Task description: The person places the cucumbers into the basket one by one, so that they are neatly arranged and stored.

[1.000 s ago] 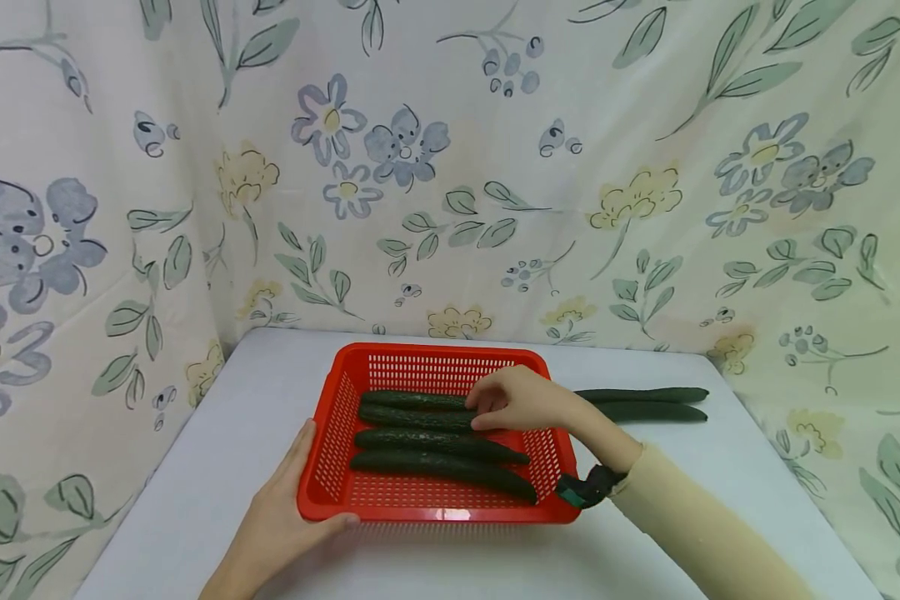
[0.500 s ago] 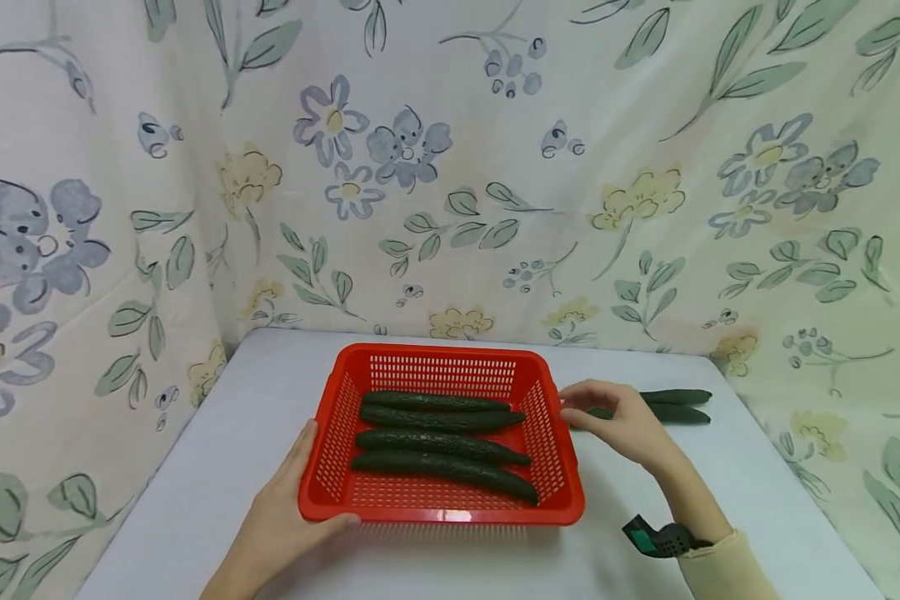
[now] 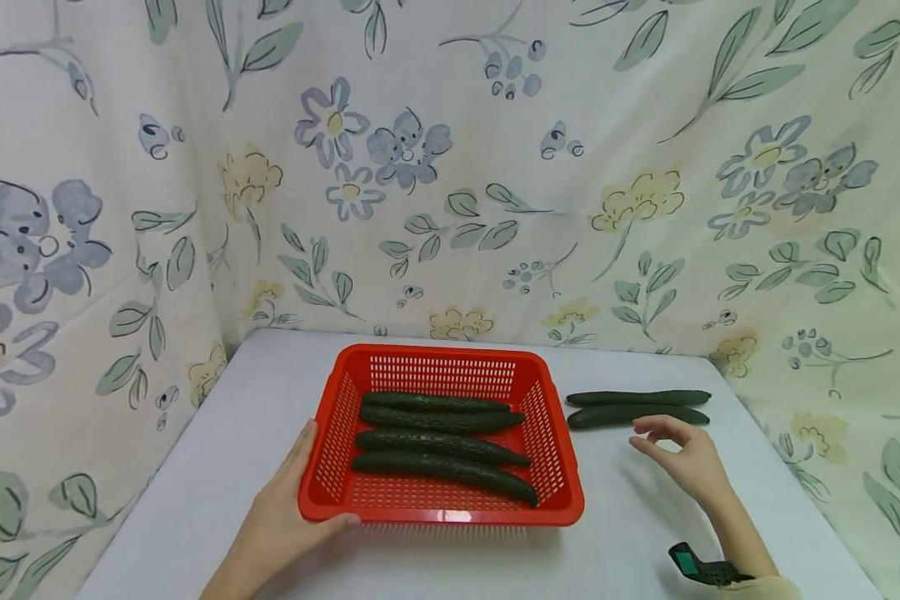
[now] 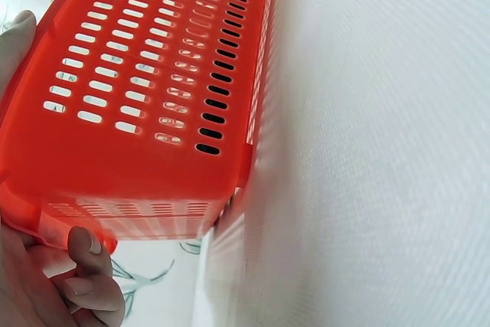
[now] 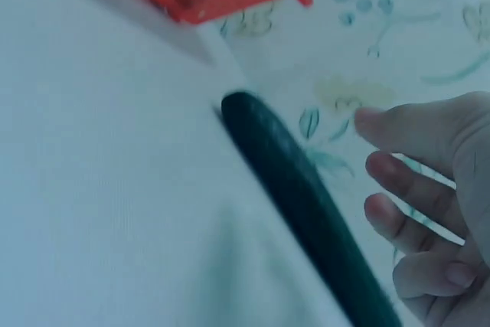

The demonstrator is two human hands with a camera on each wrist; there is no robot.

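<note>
A red plastic basket point(image 3: 450, 516) stands on the white table with several dark green cucumbers point(image 3: 446, 467) lying side by side in it. My left hand point(image 3: 281, 508) grips its near left corner, thumb along the front rim and fingers along the left side. Curled fingertips point(image 4: 96, 281) show by the rim in the left wrist view. To the right of the basket lie two more cucumbers, a back one point(image 3: 637, 398) and a front one point(image 3: 630, 414). My right hand point(image 3: 686, 458) hovers just on the near side of this pair, fingers loosely curved and holding nothing.
The white table point(image 3: 615, 550) ends at a floral cloth point(image 3: 450, 208) that hangs behind and at both sides. A black band with a small device point(image 3: 701, 567) is on my right wrist.
My right hand has left the basket and moved right and toward me, beside the two loose cucumbers. The left hand and the basket have stayed in place.
</note>
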